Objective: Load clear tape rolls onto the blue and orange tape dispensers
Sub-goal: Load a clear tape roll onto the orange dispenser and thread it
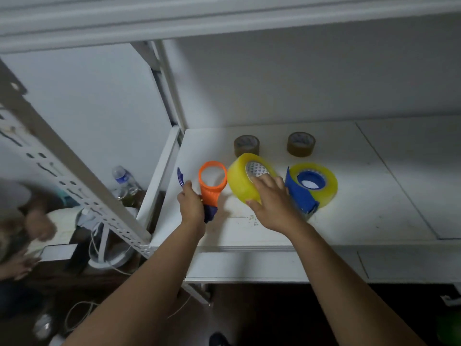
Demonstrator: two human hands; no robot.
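Observation:
My left hand [191, 203] grips the handle of the orange tape dispenser [212, 181], whose empty ring points up and away over the white shelf [349, 216]. A blue blade part sticks out left of that hand. My right hand [270, 198] holds a yellowish clear tape roll [240, 182], tilted on edge just right of the orange ring, fingers reaching into its core. The blue tape dispenser [300, 193] lies flat to the right with another clear tape roll [329, 183] seated on its hub.
Two brown tape rolls [246, 145] [300, 143] stand at the back of the shelf. A perforated metal upright [74, 186] crosses the left side. Below left are a plastic water bottle [122, 177], cables and another person's hands [37, 223].

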